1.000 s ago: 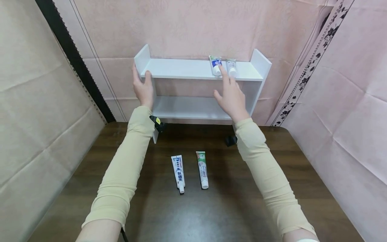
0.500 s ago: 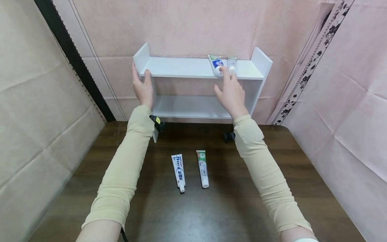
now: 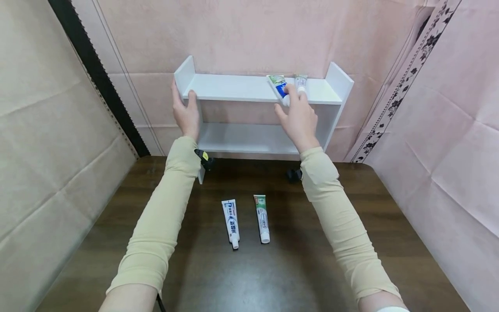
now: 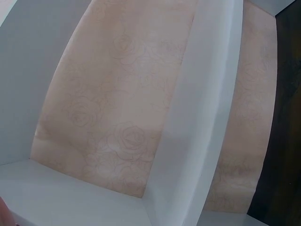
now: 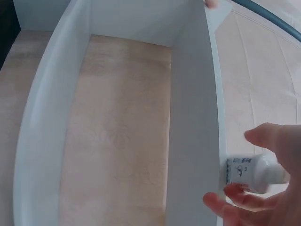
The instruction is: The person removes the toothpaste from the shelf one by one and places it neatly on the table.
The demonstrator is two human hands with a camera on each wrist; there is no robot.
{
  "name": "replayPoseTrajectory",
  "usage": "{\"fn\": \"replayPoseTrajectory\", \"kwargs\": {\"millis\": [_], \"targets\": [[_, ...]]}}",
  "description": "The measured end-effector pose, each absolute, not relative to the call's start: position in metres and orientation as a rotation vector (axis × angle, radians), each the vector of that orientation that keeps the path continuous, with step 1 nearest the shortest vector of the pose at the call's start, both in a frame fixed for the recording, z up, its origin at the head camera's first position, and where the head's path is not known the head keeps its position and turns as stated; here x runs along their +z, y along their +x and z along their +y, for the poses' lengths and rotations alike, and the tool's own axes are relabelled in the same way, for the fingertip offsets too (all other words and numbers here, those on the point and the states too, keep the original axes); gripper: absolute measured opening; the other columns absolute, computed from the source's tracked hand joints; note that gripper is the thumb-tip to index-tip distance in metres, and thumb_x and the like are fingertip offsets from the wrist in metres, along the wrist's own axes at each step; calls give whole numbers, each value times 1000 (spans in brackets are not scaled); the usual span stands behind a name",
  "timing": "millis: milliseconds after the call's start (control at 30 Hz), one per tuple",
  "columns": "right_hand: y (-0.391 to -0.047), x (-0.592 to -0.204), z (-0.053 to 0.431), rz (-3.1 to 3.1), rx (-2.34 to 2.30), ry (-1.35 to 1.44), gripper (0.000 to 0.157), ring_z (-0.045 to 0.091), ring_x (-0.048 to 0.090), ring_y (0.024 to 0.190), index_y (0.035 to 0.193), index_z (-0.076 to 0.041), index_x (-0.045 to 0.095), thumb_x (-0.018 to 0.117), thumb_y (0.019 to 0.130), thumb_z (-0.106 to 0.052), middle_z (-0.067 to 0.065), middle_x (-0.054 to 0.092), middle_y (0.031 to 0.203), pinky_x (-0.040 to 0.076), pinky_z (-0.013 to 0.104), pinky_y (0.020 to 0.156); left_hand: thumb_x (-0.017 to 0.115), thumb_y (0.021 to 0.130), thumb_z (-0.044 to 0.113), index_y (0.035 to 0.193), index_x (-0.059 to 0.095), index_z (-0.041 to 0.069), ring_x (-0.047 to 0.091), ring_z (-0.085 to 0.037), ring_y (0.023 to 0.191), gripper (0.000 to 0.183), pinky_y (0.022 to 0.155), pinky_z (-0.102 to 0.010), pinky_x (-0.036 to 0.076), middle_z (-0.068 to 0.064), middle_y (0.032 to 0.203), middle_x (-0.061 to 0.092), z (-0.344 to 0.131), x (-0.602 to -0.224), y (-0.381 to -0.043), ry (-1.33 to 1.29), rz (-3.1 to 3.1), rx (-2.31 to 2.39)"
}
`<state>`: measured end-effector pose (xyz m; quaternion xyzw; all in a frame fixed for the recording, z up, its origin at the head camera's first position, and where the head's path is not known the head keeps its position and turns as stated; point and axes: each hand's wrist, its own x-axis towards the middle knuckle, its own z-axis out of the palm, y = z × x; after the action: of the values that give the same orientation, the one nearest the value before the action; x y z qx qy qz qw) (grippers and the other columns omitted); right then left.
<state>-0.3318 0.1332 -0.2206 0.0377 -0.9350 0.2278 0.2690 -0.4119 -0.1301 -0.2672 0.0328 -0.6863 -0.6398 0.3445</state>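
My left hand (image 3: 186, 116) grips the left side panel of a white two-tier shelf (image 3: 234, 88), thumb on the near side and fingers along the outside. At the right end of the top board lie two toothpaste tubes, caps toward me. My right hand (image 3: 299, 123) reaches up there, index finger at the white cap of the green-and-blue toothpaste tube (image 3: 277, 85). That tube slants, its cap over the board's front edge. Beside it lies the pale toothpaste tube (image 3: 301, 81), partly behind my fingers. In the right wrist view my thumb (image 5: 264, 135) stands apart from a white tube (image 5: 242, 172).
Two more toothpaste tubes lie on the dark wooden table (image 3: 249, 277): a blue-and-white tube (image 3: 231, 222) and a green-and-white tube (image 3: 261, 218). The shelf's lower board (image 3: 245, 138) is bare. Pink cloth (image 3: 257, 34) hangs behind the shelf, with pale cloth at both sides.
The green-and-blue tube has slid toward me and turned aslant, its cap now past the front edge. My right index finger has bent at its cap. My left hand stays put.
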Motion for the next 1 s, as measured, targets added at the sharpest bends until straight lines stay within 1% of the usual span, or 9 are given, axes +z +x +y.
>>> {"fn": "replayPoseTrajectory", "kwargs": {"millis": [67, 133, 233, 300, 367, 500, 600, 867, 1000], "targets": [[-333, -219, 133, -2496, 601, 100, 41, 35, 59, 80, 132, -19, 44, 51, 97, -39, 17, 60, 114, 48, 47, 71, 48, 96, 34, 152, 27, 38, 41, -4, 134, 60, 111, -23, 28, 12, 154, 39, -131, -268, -412, 93, -1781, -1655], [-335, -217, 134, -2487, 578, 100, 39, 37, 62, 82, 130, -19, 45, 49, 97, -38, 18, 63, 113, 49, 49, 72, 48, 96, 35, 152, 28, 38, 41, -3, 133, 60, 110, -23, 28, 12, 154, 39, -131, -268, -412, 99, -1780, -1654], [-337, -215, 134, -2523, 567, 103, 44, 39, 64, 88, 140, -23, 44, 46, 98, -37, 19, 63, 124, 50, 51, 75, 49, 95, 35, 152, 28, 38, 40, -2, 134, 60, 111, -22, 28, 12, 154, 39, -131, -267, -413, 111, -1776, -1653], [-337, -216, 134, -2553, 560, 103, 49, 40, 65, 90, 145, -25, 42, 45, 98, -37, 18, 60, 132, 50, 51, 77, 49, 95, 34, 151, 28, 38, 41, -3, 133, 60, 111, -23, 28, 12, 154, 39, -132, -267, -413, 121, -1777, -1652], [-337, -216, 134, -2567, 555, 98, 49, 39, 65, 90, 144, -24, 45, 45, 97, -37, 16, 60, 134, 50, 51, 78, 49, 95, 34, 152, 28, 37, 42, -3, 133, 60, 111, -23, 28, 12, 153, 40, -132, -268, -413, 125, -1780, -1651], [-336, -217, 135, -2527, 566, 109, 44, 38, 65, 88, 135, -19, 53, 48, 97, -39, 16, 65, 127, 50, 50, 75, 49, 95, 34, 151, 29, 38, 43, -4, 132, 60, 110, -23, 29, 12, 153, 41, -132, -269, -413, 126, -1781, -1648], [-334, -218, 135, -2498, 582, 112, 41, 37, 66, 84, 130, -16, 55, 49, 97, -39, 17, 68, 121, 50, 48, 73, 49, 95, 35, 151, 29, 38, 45, -5, 130, 60, 108, -23, 30, 11, 152, 42, -131, -268, -413, 121, -1784, -1645], [-323, -224, 137, -2426, 560, 102, 37, 38, 64, 75, 124, -14, 57, 48, 95, -36, 21, 72, 105, 49, 47, 66, 49, 95, 34, 152, 28, 37, 46, -7, 129, 60, 108, -26, 32, 11, 152, 42, -130, -265, -413, 114, -1787, -1651], [-316, -228, 137, -2407, 531, 113, 37, 38, 63, 70, 124, -14, 57, 48, 95, -34, 21, 72, 100, 49, 46, 62, 49, 95, 33, 152, 29, 35, 47, -7, 128, 61, 107, -24, 32, 10, 152, 43, -130, -265, -413, 116, -1784, -1634]]}}
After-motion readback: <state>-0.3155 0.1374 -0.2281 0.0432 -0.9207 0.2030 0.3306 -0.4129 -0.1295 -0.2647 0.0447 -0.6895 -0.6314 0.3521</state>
